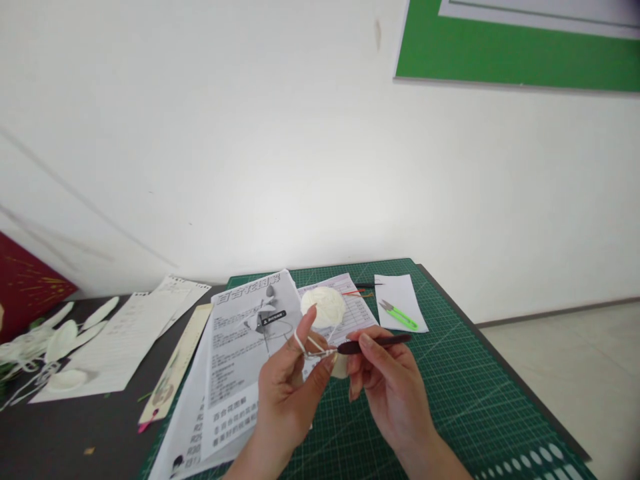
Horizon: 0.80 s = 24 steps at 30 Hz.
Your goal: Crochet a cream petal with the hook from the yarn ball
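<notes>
My right hand (387, 373) is closed round the dark handle of a crochet hook (375, 343), whose metal shaft points left toward my other hand. White yarn (300, 339) loops over the raised index finger of my left hand (290, 383). Its thumb and fingers pinch a small piece of cream crochet work (340, 365), which my fingers partly hide. The hook's tip is at this piece; whether it passes through a stitch I cannot tell. Just behind my hands a ball of cream yarn (324, 305) sits on a printed sheet, with a strand running down from it.
A green cutting mat (450, 387) covers much of the dark table. Printed pattern sheets (235, 373) lie at its left. Green thread snips (403, 317) rest on white paper (397, 287) at the back right. White crocheted petals (67, 343), handwritten sheets (125, 340) and a bookmark (175, 367) lie further left.
</notes>
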### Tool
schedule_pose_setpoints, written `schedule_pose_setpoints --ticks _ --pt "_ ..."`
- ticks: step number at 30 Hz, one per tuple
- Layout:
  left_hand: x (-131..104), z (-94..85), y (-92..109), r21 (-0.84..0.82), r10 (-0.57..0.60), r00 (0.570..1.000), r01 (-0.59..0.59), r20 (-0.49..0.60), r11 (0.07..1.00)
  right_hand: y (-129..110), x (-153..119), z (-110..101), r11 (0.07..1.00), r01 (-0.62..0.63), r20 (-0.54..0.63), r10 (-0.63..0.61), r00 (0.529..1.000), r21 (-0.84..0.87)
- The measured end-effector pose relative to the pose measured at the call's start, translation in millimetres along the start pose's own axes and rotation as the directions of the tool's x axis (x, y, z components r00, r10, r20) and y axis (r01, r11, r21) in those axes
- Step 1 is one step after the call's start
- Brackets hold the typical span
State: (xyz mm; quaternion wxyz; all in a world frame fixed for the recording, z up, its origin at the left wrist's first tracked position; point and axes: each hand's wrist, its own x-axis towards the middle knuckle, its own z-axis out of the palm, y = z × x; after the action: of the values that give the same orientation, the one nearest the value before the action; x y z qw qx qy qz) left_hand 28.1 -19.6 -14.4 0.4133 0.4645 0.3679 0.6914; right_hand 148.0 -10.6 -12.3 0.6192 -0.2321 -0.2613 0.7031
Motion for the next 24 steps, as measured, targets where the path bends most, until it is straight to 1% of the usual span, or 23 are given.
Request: schedule_pose_setpoints --ticks 2,4,7,9,11,12,14,16,18,21,23,24 --pt "-0.7 -0.5 -2.1 -0.048 -0.018 1.0 0.017 -0.023 0.999 2.6 0.9 -1.3 0.997 -0.033 -0.018 0.034 0.999 0.066" --pt "-1.7 -1.1 -5.0 -0.065 -0.014 0.999 0.01 -0.049 0.998 5.1 1.8 -1.8 0.988 -0.071 -0.046 0.078 0.996 0.135" --pt "-2.7 -1.9 -8.9 -0.031 0.075 0.995 -0.077 -0.065 0.997 7.0 1.5 -0.4 0.98 -0.094 -0.071 0.108 0.992 0.178" --pt "-2.8 -2.1 -10.0 0.007 0.147 0.988 -0.147 -0.038 0.989 6.7 -0.2 1.9 0.986 -0.069 -0.078 0.082 0.994 0.154" --pt "-3.0 -1.7 -9.8 0.024 0.19 0.982 -0.189 -0.017 0.982 6.1 -2.3 4.4 0.993 -0.025 -0.089 0.036 0.995 0.119" --pt "-3.3 -1.2 -9.5 0.022 0.194 0.981 -0.194 -0.024 0.981 6.1 -3.2 5.3 0.994 -0.006 -0.095 0.017 0.995 0.109" --pt "-3.9 -0.1 -9.1 0.003 0.165 0.984 -0.165 -0.062 0.986 6.9 -3.7 6.1 0.993 0.007 -0.11 0.006 0.994 0.119" --pt "-4.5 0.7 -9.6 -0.015 0.122 0.989 -0.124 -0.088 0.992 9.0 -2.4 5.3 0.987 -0.013 -0.127 0.034 0.991 0.161" --pt "-4.5 0.5 -10.9 -0.016 0.106 0.991 -0.108 -0.084 0.994 11.3 0.1 3.7 0.977 -0.051 -0.139 0.081 0.987 0.206" --pt "-3.5 -1.5 -12.8 -0.014 0.112 0.991 -0.114 -0.076 0.993 12.4 2.5 2.8 0.971 -0.084 -0.14 0.117 0.983 0.225" --pt "-2.6 -3.5 -13.4 -0.005 0.137 0.988 -0.137 -0.078 0.99 10.9 1.6 4.4 0.978 -0.068 -0.135 0.096 0.986 0.195" --pt "-2.0 -4.5 -13.5 0.009 0.169 0.983 -0.169 -0.071 0.986 9.8 0.3 5.5 0.985 -0.047 -0.132 0.07 0.989 0.168"
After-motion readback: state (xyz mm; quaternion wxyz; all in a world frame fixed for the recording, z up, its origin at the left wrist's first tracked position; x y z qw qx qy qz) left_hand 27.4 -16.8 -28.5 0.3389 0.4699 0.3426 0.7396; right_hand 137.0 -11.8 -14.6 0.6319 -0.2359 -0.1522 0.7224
